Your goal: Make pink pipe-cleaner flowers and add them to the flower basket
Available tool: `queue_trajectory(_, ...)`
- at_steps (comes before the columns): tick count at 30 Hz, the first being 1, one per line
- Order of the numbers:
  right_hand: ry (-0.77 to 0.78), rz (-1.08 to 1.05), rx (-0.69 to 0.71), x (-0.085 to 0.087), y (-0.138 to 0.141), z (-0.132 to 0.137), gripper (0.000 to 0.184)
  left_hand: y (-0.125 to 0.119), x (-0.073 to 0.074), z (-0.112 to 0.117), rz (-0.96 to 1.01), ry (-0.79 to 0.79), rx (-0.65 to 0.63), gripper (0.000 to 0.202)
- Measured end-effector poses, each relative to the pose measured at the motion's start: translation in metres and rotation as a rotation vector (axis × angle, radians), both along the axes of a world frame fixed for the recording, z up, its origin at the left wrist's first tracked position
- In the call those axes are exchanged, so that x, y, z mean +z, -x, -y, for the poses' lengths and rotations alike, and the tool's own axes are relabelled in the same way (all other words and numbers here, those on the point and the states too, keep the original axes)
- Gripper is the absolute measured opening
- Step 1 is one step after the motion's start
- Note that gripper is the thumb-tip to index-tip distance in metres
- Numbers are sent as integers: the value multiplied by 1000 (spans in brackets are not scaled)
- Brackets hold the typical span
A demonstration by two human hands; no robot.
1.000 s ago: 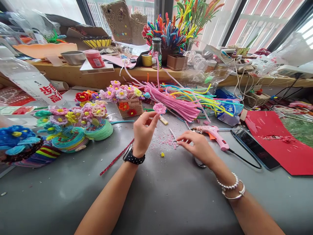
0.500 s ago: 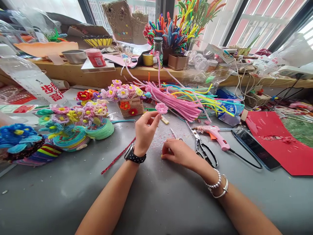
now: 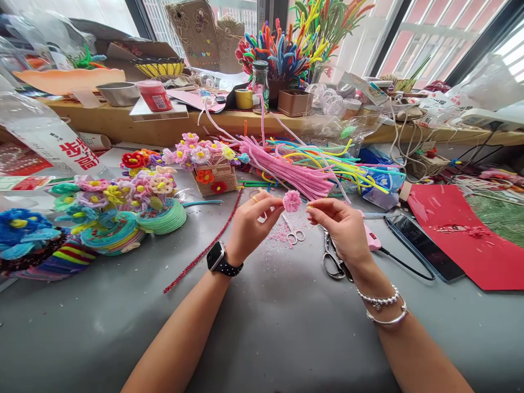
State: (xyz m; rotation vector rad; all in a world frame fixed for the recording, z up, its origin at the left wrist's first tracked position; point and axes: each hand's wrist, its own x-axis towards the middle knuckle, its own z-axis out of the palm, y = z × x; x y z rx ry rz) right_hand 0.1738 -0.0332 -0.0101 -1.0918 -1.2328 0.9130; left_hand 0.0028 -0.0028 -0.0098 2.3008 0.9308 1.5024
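Between the thumb and forefinger of my left hand (image 3: 256, 224) is a pink pipe-cleaner flower (image 3: 292, 201), raised above the grey table. Close to its right side, my right hand (image 3: 341, 226) pinches a tiny yellow piece (image 3: 310, 205), mostly covered by the fingertips. Small silver scissors (image 3: 293, 232) lie behind and between the hands among pink scraps. Under my right hand, larger scissors (image 3: 332, 262) and a pink glue gun (image 3: 370, 237) are partly hidden. A red glittery pipe cleaner (image 3: 192, 263) passes left of my left wrist.
Pink pipe cleaners (image 3: 286, 169) lie bundled behind my hands. Fuzzy flower pots (image 3: 161, 215) and a flower basket (image 3: 215, 177) stand left, near a tilted plastic bottle (image 3: 53, 131). At right are a phone (image 3: 423, 248) and a red sheet (image 3: 470, 234). A cluttered wooden ledge (image 3: 241, 123) runs behind.
My right hand has risen from the tabletop with the yellow piece, moving up and right to beside the flower. My left hand has shifted the flower slightly right and down.
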Motion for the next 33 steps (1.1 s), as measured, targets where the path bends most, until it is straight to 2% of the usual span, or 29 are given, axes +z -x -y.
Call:
queue_trajectory(5,-79,-13,-84,5,-1,2,10,1,-3,0,-33,41,-41,9)
queue_trajectory(13,-132,-118,-143,6,2,5,9,-1,-3,0,-85,34,-58,9)
queue_trajectory(21,-217,120,-240,7,5,7,6,-1,2,3,-159,70,-110,11)
queue_trajectory(33,-251,284,-239,6,10,12,7,-1,1,3,-185,105,-173,15)
